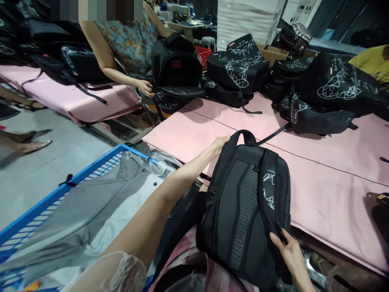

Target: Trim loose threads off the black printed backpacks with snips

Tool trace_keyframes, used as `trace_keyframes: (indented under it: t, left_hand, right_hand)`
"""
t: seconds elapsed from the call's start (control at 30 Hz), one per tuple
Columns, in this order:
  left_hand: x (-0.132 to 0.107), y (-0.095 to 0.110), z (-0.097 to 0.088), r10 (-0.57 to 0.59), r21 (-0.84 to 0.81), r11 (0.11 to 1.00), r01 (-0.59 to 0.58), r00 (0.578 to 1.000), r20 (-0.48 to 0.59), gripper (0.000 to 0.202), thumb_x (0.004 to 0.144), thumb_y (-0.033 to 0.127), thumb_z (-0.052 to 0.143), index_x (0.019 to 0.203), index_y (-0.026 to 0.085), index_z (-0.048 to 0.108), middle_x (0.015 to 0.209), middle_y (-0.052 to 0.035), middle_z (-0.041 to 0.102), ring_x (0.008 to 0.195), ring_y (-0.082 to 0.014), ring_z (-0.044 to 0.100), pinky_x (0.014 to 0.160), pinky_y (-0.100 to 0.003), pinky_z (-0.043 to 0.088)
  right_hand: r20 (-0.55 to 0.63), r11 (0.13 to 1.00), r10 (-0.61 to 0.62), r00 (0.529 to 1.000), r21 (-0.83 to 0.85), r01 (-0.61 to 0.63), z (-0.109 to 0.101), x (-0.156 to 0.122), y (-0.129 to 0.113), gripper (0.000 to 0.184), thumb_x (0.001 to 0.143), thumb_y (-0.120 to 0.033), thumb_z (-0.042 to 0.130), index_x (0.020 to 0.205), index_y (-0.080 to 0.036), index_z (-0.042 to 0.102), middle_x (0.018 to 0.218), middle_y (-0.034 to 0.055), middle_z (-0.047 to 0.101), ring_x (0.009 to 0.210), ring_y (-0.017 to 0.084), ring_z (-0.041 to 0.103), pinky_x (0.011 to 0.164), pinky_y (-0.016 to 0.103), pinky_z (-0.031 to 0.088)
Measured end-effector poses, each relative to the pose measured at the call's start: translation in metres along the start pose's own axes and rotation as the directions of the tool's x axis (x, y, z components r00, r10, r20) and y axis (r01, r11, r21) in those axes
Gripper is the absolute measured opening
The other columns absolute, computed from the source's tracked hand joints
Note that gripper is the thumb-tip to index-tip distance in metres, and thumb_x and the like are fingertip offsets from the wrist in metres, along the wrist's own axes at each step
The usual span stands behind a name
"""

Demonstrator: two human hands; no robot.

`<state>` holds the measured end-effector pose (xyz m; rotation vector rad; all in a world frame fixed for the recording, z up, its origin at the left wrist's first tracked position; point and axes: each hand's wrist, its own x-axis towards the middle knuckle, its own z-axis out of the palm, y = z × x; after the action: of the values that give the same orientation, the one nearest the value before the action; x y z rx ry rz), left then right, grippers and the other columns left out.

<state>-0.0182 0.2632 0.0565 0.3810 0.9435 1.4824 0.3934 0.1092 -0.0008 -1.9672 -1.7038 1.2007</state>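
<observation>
Two hands on one black backpack [243,194], and it's tilted up in front of the wearer, back panel showing, across the near edge of the pink surface [328,194]! The left hand [219,147] is up at the top, its grip closed on black fabric just beside the carry handle [249,138]. Down low, the right hand [287,245] has its grip pinched around the lower part of a shoulder strap [269,192], thumb on top, and that strap carries white scribbled lines. Between the straps, a perforated strip runs down the padded back.

Look to the far edge of the surface: a printed black bag [237,71] lies there, white loops all over it, and toward the far right corner sits another, a large scribbled bag [337,87]. Over at the left edge, a co-worker in a flowered top [130,44] has one hand [146,87] at the side of an open backpack [176,69], its mouth gaping wide.

Below the surface's left corner, a blue basket [121,148] holds grey and white sheeting [100,202]. Farther left, a second pink surface [121,97] bears more black bags [80,67], and beyond the far right, a yellow sleeve [369,63] peeks in!
</observation>
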Motion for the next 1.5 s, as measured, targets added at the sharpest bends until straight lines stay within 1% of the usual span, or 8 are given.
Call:
trace_keyframes:
  t: [0.13, 0.23, 0.4, 0.5, 0.7, 0.9, 1.17, 1.5]
  left_hand:
    - [-0.056, -0.023, -0.009, 0.131, 0.325, 0.939, -0.114, 0.991, -0.03, 0.032, 0.072, 0.035, 0.068, 0.094, 0.011, 0.066, 0.086, -0.0082, 0.07, 0.083, -0.0205, 0.063, 0.078, -0.028, 0.048]
    - [-0.118, -0.059, -0.052, 0.214, 0.676, 0.726, -0.128, 0.976, -0.045, 0.047, 0.059, 0.038, 0.076, 0.099, 0.015, 0.066, 0.102, -0.0088, 0.068, 0.101, -0.0276, 0.058, 0.085, -0.03, 0.045]
    - [-0.212, -0.091, -0.128, -0.245, 0.624, 0.673, 0.397, 0.916, -0.318, 0.059, 0.064, 0.062, 0.062, 0.097, 0.013, 0.067, 0.092, -0.0099, 0.07, 0.089, -0.0275, 0.064, 0.069, -0.031, 0.049]
    - [-0.243, -0.081, -0.123, -0.308, 0.543, 0.752, 0.373, 0.928, -0.21, 0.061, 0.072, 0.065, 0.054, 0.101, 0.014, 0.067, 0.099, -0.0102, 0.069, 0.09, -0.0227, 0.064, 0.073, -0.027, 0.049]
    - [-0.235, -0.062, -0.071, -0.223, 0.294, 0.93, 0.223, 0.974, -0.031, 0.067, 0.08, 0.068, 0.038, 0.101, 0.01, 0.065, 0.095, -0.0156, 0.068, 0.082, -0.02, 0.064, 0.07, -0.028, 0.05]
    - [-0.216, -0.051, -0.056, 0.128, 0.275, 0.959, -0.062, 0.965, -0.23, 0.04, 0.083, 0.05, 0.051, 0.097, 0.014, 0.056, 0.068, -0.004, 0.064, 0.054, -0.0111, 0.059, 0.049, -0.019, 0.043]
    - [-0.221, -0.047, -0.043, -0.212, 0.015, 0.977, 0.212, 0.977, 0.0, 0.054, 0.091, 0.05, 0.033, 0.078, 0.007, 0.063, 0.073, -0.0106, 0.062, 0.061, -0.0134, 0.06, 0.047, -0.019, 0.041]
    - [-0.226, -0.045, -0.033, -0.188, 0.112, 0.976, 0.187, 0.982, 0.0, 0.054, 0.092, 0.044, 0.031, 0.081, 0.006, 0.068, 0.077, -0.0142, 0.065, 0.064, -0.014, 0.06, 0.05, -0.02, 0.042]
  right_hand:
    - [0.069, 0.987, -0.065, 0.996, 0.152, 0.054, 0.001, -0.004, -0.007, 0.052, 0.065, -0.053, 0.066, 0.099, -0.015, 0.068, 0.098, 0.0084, 0.07, 0.098, 0.031, 0.061, 0.084, 0.039, 0.047]
    - [0.08, 0.965, -0.108, 0.991, 0.248, 0.085, 0.001, -0.009, -0.013, 0.046, 0.069, -0.053, 0.063, 0.093, -0.013, 0.068, 0.094, 0.0078, 0.07, 0.093, 0.028, 0.061, 0.082, 0.036, 0.045]
    - [0.027, 0.925, -0.047, 0.998, 0.379, 0.034, -0.001, -0.013, -0.016, 0.048, 0.063, -0.054, 0.067, 0.085, -0.012, 0.067, 0.082, 0.0061, 0.068, 0.079, 0.023, 0.059, 0.07, 0.029, 0.044]
    - [0.039, 0.907, -0.038, 0.999, 0.422, 0.018, -0.004, -0.019, -0.017, 0.047, 0.062, -0.054, 0.067, 0.083, -0.012, 0.065, 0.076, 0.0044, 0.065, 0.071, 0.02, 0.057, 0.064, 0.026, 0.042]
    - [0.005, 0.89, -0.007, 1.0, 0.456, 0.004, -0.005, -0.023, -0.014, 0.046, 0.059, -0.051, 0.07, 0.081, -0.012, 0.065, 0.073, 0.0034, 0.065, 0.07, 0.019, 0.057, 0.065, 0.027, 0.043]
    - [-0.003, 0.895, 0.001, 1.0, 0.446, 0.0, -0.002, -0.018, -0.009, 0.049, 0.055, -0.052, 0.071, 0.081, -0.011, 0.068, 0.075, 0.0048, 0.067, 0.073, 0.022, 0.059, 0.068, 0.03, 0.045]
    - [-0.037, 0.906, -0.002, 0.999, 0.423, 0.018, 0.0, -0.013, 0.0, 0.048, 0.055, -0.052, 0.071, 0.082, -0.011, 0.069, 0.075, 0.0044, 0.068, 0.073, 0.021, 0.06, 0.067, 0.028, 0.046]
    - [-0.005, 0.913, -0.008, 1.0, 0.407, 0.009, 0.0, -0.009, 0.003, 0.051, 0.059, -0.054, 0.068, 0.086, -0.011, 0.068, 0.082, 0.0067, 0.069, 0.081, 0.025, 0.062, 0.074, 0.032, 0.047]
